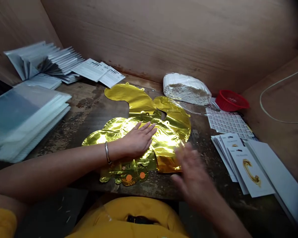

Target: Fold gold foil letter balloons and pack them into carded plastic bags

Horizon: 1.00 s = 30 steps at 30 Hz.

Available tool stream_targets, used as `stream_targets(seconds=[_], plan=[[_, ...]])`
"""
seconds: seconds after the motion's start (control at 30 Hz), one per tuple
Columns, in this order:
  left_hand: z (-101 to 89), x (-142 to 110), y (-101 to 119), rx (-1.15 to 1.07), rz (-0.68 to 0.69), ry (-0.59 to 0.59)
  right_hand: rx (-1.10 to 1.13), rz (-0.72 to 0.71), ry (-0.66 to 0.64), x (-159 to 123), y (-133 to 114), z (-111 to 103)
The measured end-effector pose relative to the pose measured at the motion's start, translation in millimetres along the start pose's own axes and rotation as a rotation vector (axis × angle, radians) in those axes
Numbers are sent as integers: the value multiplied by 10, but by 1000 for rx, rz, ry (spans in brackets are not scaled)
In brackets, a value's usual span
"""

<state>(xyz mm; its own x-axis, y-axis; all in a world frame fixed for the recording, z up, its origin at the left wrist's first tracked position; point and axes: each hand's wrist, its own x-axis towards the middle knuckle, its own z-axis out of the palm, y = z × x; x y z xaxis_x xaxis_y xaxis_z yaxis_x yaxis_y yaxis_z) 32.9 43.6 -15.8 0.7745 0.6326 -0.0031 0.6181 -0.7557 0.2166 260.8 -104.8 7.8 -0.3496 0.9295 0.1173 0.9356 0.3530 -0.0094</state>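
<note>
Flat gold foil balloons (144, 105) lie overlapped in a pile on the dark wooden table. My left hand (139, 140) rests palm down on the middle of the pile, its fingers stretched out. A metal bangle (107, 153) circles that wrist. Beside the pile's right edge is my right hand (192, 167), blurred by motion, with fingers extended and thumb apart. Nothing shows in its grasp; whether it touches the foil I cannot tell. Two orange round stickers (129, 178) sit on the foil nearest me.
At left are a stack of clear plastic sleeves (29, 112) and white printed packets (64, 61). Behind the foil lies a plastic-wrapped white bundle (186, 87). A red basket (230, 100), a sticker sheet (228, 124) and balloon cards marked C (250, 172) are at right.
</note>
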Motion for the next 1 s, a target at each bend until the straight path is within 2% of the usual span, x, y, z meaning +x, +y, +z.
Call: stream_targets(seconds=[0.03,0.07,0.13,0.23,0.3,0.33,0.37,0.4,0.47,0.5,0.57,0.63,0.73,0.8,0.9,1.0], plan=[[5,-1,0,3,0,4,25,-83,-84,-47,-53,42],[11,-2,-2,4,0,6,31,-98,-136,-119,-83,91],[23,0,-10,-4,-1,5,-7,29,-165,-301,-51,155],[34,2,-26,-16,-14,3,-114,335,66,-399,103,61],[40,2,-29,-17,-19,12,-60,379,233,-194,127,-56],[45,0,-23,-17,-18,21,4,333,285,-19,96,-89],[53,-2,-13,-18,-12,32,70,279,283,183,41,-88],[63,-5,0,-21,-7,42,129,237,266,389,-31,-50],[84,-10,29,-34,0,55,193,194,103,738,-182,117],[88,-12,36,-47,0,57,195,186,42,858,-242,227],[62,-14,11,-87,-1,61,191,184,4,977,-303,434],[-35,-19,-93,-164,-79,73,171,184,7,977,-299,561],[-296,-18,-410,-261,-368,125,128,190,-15,916,-262,584],[-478,6,-663,-293,-509,114,107,193,-35,901,-256,550],[-665,79,-939,-370,-564,-8,90,200,-58,918,-270,522],[-755,156,-1002,-396,-582,-67,88,199,-62,934,-276,536]])
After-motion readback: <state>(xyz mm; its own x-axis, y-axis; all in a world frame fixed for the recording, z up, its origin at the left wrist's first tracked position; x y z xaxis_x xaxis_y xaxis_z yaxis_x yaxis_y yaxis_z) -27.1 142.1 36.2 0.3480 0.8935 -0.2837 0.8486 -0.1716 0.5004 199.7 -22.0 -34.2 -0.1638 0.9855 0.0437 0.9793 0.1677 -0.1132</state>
